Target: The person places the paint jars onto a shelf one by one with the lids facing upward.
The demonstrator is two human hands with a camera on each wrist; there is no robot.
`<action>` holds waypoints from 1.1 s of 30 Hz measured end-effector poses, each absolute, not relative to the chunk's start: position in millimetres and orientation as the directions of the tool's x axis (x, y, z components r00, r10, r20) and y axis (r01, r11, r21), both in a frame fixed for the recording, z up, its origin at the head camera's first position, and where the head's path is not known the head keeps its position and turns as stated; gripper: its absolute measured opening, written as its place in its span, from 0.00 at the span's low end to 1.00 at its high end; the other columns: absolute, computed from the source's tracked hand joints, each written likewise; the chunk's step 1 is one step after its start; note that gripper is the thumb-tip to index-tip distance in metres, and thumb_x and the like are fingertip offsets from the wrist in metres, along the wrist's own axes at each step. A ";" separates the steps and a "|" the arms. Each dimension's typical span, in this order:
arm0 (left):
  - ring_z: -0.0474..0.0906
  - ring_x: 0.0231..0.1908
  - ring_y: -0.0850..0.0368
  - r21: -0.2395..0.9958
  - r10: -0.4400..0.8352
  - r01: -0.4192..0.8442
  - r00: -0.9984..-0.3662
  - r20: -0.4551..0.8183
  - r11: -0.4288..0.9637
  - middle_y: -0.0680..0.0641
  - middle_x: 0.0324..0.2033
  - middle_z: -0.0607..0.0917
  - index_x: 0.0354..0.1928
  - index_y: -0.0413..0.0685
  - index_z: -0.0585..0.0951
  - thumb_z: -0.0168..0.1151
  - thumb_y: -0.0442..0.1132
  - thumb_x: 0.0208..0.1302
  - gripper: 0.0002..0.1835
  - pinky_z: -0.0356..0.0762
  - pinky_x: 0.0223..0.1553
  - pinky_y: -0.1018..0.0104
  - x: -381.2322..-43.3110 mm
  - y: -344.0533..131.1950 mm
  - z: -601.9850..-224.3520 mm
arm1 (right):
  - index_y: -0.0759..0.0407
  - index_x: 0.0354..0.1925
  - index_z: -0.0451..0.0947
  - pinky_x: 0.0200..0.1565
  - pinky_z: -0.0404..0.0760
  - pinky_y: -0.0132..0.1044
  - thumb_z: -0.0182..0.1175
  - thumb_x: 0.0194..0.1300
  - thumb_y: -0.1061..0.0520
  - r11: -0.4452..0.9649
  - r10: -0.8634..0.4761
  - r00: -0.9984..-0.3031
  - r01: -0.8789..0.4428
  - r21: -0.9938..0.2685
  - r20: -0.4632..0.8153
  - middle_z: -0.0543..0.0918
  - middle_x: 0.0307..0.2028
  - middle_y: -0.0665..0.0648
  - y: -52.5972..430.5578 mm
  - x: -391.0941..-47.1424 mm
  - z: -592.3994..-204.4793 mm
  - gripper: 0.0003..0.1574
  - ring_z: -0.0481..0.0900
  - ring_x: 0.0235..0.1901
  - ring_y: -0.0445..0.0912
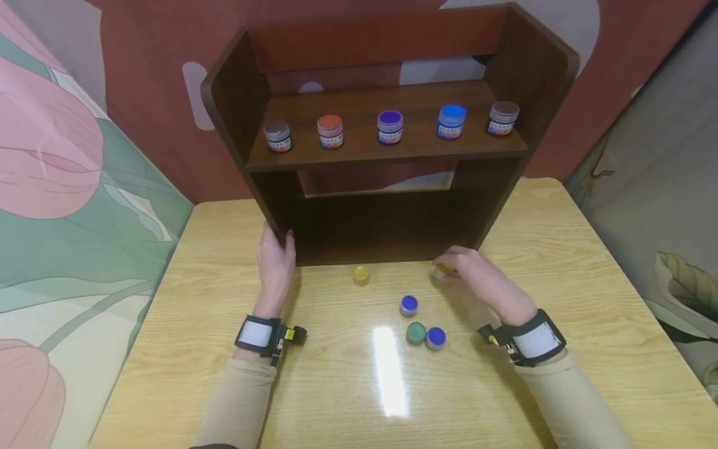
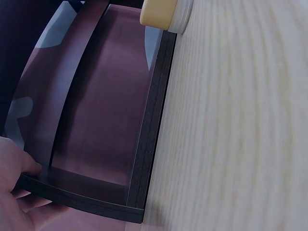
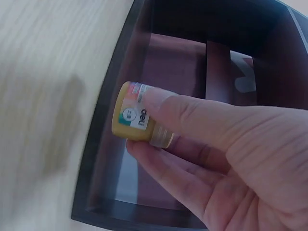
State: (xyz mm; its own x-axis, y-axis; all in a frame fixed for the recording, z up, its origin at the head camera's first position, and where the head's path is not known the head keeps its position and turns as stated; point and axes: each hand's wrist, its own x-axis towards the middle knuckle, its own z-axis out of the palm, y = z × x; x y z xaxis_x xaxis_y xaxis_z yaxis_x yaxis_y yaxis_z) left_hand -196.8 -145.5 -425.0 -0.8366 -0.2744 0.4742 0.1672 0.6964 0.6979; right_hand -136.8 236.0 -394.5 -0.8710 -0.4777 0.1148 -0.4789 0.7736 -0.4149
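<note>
My right hand (image 1: 473, 274) pinches a small yellow paint jar (image 3: 132, 108) between thumb and fingers, just in front of the dark wooden shelf's right end. In the right wrist view the jar is tipped on its side, its label partly under the thumb. At the other end, my left hand (image 1: 275, 265) grips the left side panel of the shelf (image 1: 387, 163), thumb on the inner face and fingers outside. Between the hands a second yellow paint jar (image 1: 361, 275) stands on the table near the shelf's front edge; its side shows in the left wrist view.
On the upper board stand several jars, among them an orange jar (image 1: 330, 131), a purple jar (image 1: 389, 127) and a blue jar (image 1: 451, 121). Nearer me on the wooden table (image 1: 331, 386) are two blue-purple jars (image 1: 435, 337) and a green jar (image 1: 416, 332).
</note>
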 end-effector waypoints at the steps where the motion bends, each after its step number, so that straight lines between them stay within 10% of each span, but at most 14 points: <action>1: 0.82 0.50 0.32 0.697 -0.276 0.164 -0.837 0.473 0.698 0.30 0.49 0.84 0.57 0.34 0.73 0.61 0.36 0.69 0.19 0.81 0.52 0.42 -197.1 -145.4 -425.5 | 0.64 0.48 0.85 0.50 0.86 0.48 0.70 0.58 0.65 0.776 -0.479 -0.871 -0.476 -0.414 0.105 0.87 0.45 0.62 236.6 -136.5 -391.5 0.17 0.85 0.47 0.55; 33: 0.82 0.50 0.31 0.690 -0.276 0.166 -0.831 0.482 0.704 0.30 0.48 0.85 0.57 0.33 0.74 0.61 0.36 0.69 0.19 0.81 0.51 0.41 -196.4 -145.8 -424.8 | 0.64 0.52 0.83 0.46 0.87 0.46 0.70 0.59 0.64 0.766 -0.588 -0.806 -0.582 -0.273 0.067 0.86 0.47 0.61 233.9 -136.4 -289.4 0.21 0.85 0.46 0.53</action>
State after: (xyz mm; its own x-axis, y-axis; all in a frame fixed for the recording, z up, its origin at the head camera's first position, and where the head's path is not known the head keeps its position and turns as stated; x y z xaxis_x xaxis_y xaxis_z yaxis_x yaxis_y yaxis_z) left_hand -196.4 -145.8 -424.8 -0.8313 -0.2764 0.4822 0.1664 0.7040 0.6905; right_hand -136.4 233.9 -289.4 -0.8061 -0.5879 0.0674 -0.5816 0.7662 -0.2733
